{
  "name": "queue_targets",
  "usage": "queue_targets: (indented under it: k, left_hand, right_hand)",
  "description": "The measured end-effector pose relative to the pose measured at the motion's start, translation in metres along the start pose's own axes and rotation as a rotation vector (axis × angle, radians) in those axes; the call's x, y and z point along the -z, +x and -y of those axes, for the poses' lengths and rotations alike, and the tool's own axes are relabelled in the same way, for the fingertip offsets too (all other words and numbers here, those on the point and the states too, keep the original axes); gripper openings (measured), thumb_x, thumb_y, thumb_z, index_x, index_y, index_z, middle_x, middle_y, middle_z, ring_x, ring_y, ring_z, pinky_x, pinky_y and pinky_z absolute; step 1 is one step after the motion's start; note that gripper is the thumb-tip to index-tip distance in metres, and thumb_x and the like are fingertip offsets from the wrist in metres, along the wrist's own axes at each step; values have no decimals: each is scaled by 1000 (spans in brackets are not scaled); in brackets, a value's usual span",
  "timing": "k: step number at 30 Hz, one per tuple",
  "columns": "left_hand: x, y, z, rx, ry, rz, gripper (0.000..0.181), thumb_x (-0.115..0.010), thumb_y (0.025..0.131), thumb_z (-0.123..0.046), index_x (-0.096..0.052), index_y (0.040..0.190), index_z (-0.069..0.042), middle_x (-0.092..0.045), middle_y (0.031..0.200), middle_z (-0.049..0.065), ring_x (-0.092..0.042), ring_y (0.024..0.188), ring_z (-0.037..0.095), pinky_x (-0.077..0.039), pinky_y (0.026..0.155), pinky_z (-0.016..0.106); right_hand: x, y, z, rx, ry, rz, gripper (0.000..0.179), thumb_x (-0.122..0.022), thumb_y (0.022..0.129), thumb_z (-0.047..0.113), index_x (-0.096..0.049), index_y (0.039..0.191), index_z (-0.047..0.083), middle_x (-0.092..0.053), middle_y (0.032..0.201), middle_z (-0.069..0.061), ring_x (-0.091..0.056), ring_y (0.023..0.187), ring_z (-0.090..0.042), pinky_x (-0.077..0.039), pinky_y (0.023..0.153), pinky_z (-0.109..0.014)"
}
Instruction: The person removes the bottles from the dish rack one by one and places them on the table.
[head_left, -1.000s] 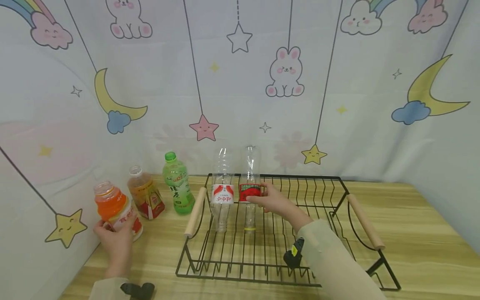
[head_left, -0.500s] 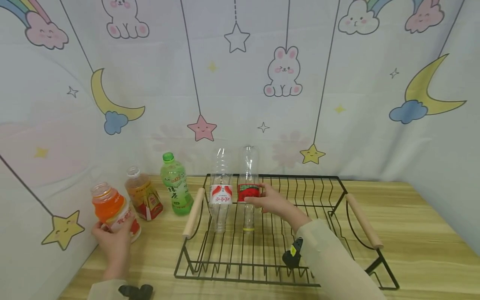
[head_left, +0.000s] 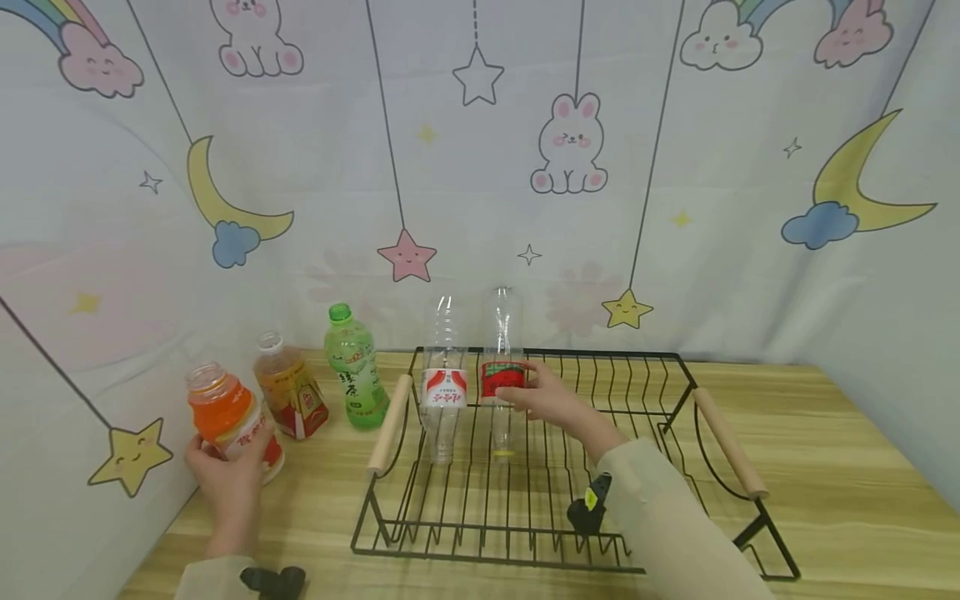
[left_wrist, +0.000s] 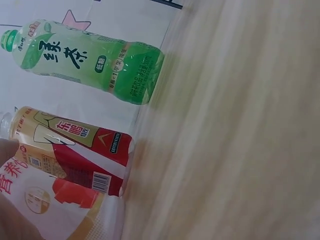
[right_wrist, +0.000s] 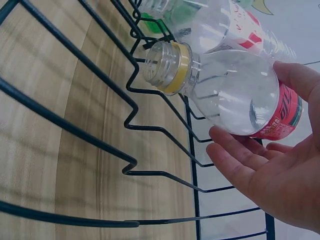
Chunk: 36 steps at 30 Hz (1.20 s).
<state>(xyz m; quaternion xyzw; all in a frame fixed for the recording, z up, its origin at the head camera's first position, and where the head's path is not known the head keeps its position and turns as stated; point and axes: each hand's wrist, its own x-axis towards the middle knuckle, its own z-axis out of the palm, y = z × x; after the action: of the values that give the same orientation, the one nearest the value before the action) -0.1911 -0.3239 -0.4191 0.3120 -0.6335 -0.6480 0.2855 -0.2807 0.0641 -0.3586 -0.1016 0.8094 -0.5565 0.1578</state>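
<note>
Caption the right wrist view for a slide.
Right-hand fingers hold an uncapped, red-labelled plastic bottle at a black wire rack.

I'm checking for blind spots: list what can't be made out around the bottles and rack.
Orange-and-white plastic bottle: head view, label partly hidden behind the left grip.
Its mouth: left wrist view, cut off by the picture's left edge.
Black wire rack: head view, near side partly hidden behind the beige right sleeve.
Red-labelled clear plastic bottle: head view, any fine print too small.
</note>
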Motion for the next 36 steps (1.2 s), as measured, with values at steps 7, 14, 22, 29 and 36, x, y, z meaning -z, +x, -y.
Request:
queue_targets:
  k: [7,14,22,29,36]
  left_hand:
    - [-1,-6,-16,-63,-63,-33,101,-77,82,-26,-4,150,-23,-10,153,9,-12,145,20,-14,119,33]
    - [4,-12,-31,-127,-106,-95,101,-78,80,-25,-5,150,-25,-4,153,7,-3,144,18,-9,119,33]
    - [6,-22,-49,-264,-101,-141,95,-77,82,-21,-11,150,-21,-12,153,4,-11,141,13,-9,118,28]
    - [7,-41,-71,-323,-106,-145,94,-76,83,-21,-11,151,-21,-11,154,-1,-10,140,7,-8,113,17]
    - [0,-62,-86,-469,-44,-134,87,-75,83,-15,-17,148,-17,-18,151,-3,-14,136,7,-12,109,15]
  right_hand:
    - [8,-3,8,-7,-2,-45,81,-65,92,33,-17,151,4,-51,135,-24,-58,113,-37,-48,96,-49]
    - [15,-4,14,14,37,-54,80,-64,93,32,-17,150,2,-47,138,-26,-56,116,-37,-46,99,-51]
    - [21,-11,24,24,57,-67,79,-64,93,31,-17,151,4,-44,142,-24,-55,118,-36,-45,101,-48]
    - [33,-18,38,25,70,-77,80,-64,93,31,-16,152,6,-42,142,-24,-56,118,-36,-44,103,-46]
    - [44,-28,52,43,116,-62,82,-63,94,26,-10,154,6,-40,143,-25,-54,122,-37,-42,105,-46]
